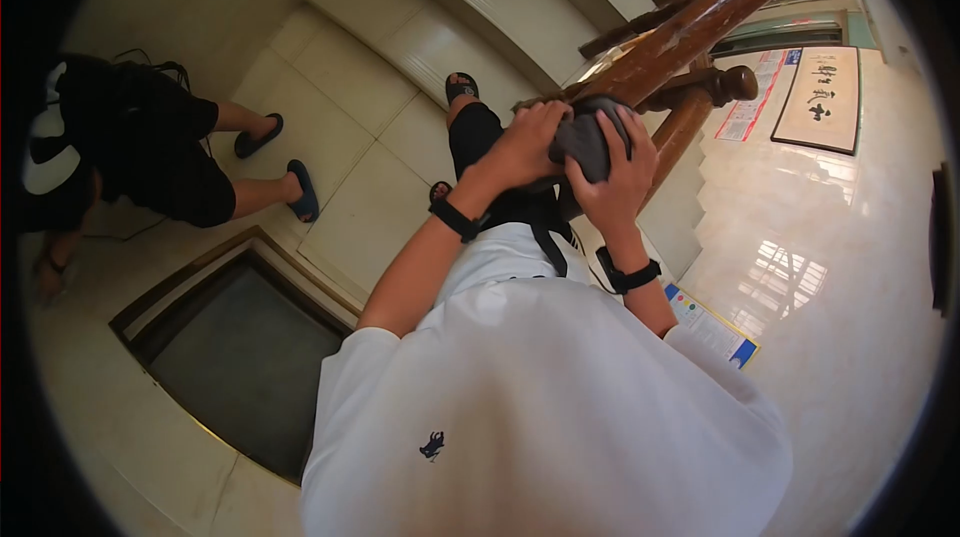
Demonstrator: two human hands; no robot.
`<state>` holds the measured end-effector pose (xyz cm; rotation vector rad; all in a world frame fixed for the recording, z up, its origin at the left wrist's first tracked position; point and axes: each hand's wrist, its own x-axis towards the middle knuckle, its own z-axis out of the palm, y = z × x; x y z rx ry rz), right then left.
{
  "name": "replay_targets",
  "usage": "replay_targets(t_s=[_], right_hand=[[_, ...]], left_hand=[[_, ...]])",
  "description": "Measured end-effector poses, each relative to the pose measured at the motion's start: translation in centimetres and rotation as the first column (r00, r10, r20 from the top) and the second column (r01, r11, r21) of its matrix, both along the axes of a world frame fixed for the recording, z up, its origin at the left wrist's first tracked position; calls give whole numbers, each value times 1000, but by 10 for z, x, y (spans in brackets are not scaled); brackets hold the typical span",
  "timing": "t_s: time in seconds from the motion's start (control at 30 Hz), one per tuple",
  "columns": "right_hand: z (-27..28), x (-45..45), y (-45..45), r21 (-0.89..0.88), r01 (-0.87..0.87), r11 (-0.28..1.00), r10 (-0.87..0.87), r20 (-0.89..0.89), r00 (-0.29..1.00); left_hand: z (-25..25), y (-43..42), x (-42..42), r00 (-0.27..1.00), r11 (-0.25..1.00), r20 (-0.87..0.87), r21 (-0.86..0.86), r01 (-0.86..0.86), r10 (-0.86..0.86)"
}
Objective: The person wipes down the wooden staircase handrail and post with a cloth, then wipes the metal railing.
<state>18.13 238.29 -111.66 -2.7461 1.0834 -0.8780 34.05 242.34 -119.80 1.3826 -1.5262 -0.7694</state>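
Both my hands are on a dark grey, rounded, soft-looking bundle (592, 142), perhaps folded cloth; its exact kind does not show. It sits against the lower end of the brown wooden handrail (690, 27), in front of my waist. My left hand (528, 145) curls over its left side with bent fingers. On the other side my right hand (617, 169) wraps it, fingers over the top and thumb along the near face. Whether the bundle rests on the rail is hidden. Each wrist wears a black band.
Pale stairs (470, 12) rise beyond the handrail. A round-ended wooden rail post (738, 84) juts to the right. At left stands another person (150, 142) in dark clothes and slippers, near a dark framed panel (240, 347). Framed calligraphy (818, 100) hangs on the right wall.
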Motion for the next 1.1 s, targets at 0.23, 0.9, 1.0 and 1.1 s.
replay_targets(t_s=[0.23, 0.9, 1.0, 1.1], right_hand=[[-21, -13, 5, -27, -37, 999, 41, 136, 990], [3, -9, -87, 864, -357, 355, -74, 406, 911], [9, -10, -57, 705, -211, 677, -27, 311, 950], [16, -11, -11, 434, -27, 901, -54, 173, 983]], left_hand=[[5, 14, -25, 986, 985, 15, -47, -168, 169], [5, 31, -43, 911, 946, 351, 154, -285, 217], [8, 47, -51, 878, 956, 436, 113, -272, 198], [23, 49, -42, 977, 990, 189, 82, -119, 101]])
